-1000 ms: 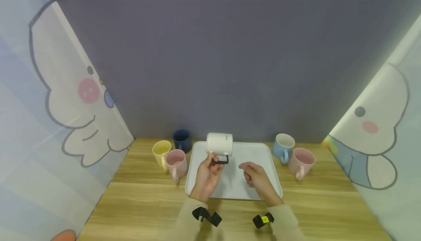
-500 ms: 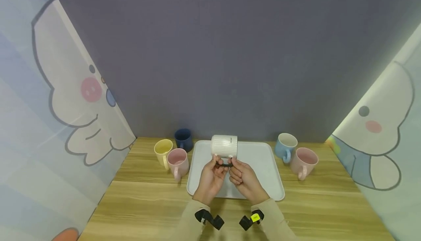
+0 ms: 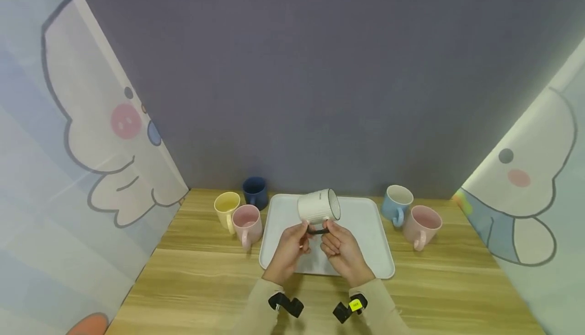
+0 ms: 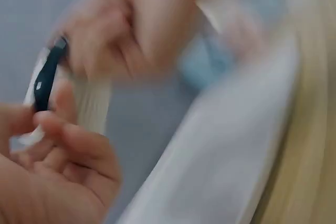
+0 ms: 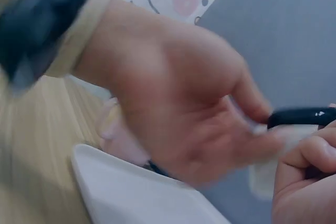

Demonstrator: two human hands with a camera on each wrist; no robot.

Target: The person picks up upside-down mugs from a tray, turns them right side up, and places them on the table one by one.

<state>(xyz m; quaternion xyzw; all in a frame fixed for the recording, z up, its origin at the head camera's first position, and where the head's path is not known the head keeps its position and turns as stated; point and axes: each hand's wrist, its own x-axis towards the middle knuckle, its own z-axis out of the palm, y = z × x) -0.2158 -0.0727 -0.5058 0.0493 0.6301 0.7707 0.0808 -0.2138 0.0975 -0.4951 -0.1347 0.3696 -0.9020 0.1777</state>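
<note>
A white ribbed mug (image 3: 315,206) with a dark rim is held sideways above the white tray (image 3: 365,254), its mouth facing right. The black handle (image 4: 48,74) points down toward the person. My left hand (image 3: 289,248) pinches the left end of that handle between thumb and fingers. At its right end, close to the rim, my right hand (image 3: 344,251) pinches it too, with the other fingers curled. Both wrist views are blurred; the right wrist view shows the left hand (image 5: 184,98) at the handle, and the mug's body is largely hidden.
To the tray's left stand a yellow mug (image 3: 224,207), a pink mug (image 3: 247,222) and a navy mug (image 3: 255,193). A light blue mug (image 3: 394,207) and another pink mug (image 3: 421,223) stand at its right. A grey panel (image 3: 292,96) rises behind the wooden table (image 3: 201,284).
My right hand has come in from the right and taken hold of the handle beside my left hand. The mug has shifted right and turned, so its opening now shows.
</note>
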